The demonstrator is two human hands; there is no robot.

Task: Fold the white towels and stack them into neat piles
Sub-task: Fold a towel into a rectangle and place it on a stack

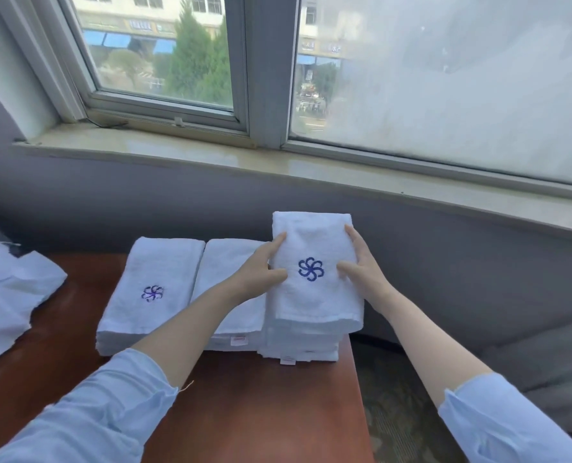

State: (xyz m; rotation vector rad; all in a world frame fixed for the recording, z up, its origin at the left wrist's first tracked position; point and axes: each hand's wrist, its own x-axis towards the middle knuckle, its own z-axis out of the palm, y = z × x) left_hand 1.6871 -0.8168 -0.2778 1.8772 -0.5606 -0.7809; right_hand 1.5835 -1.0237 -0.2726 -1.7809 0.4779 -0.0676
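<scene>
A folded white towel (314,295) with a blue flower emblem lies on top of the right pile (301,345) at the table's right edge. My left hand (261,272) grips its left side, thumb on top. My right hand (361,265) grips its right side the same way. Two more piles stand to the left: a middle pile (224,262) partly hidden by my left arm, and a left pile (151,289) whose top towel shows the same emblem. Unfolded white towels (7,295) lie loose at the far left of the table.
The reddish wooden table (254,406) ends just right of the right pile, with patterned carpet (401,412) below. A grey wall and a stone windowsill (211,155) run behind the piles. A grey cushion or seat (545,369) sits at the right.
</scene>
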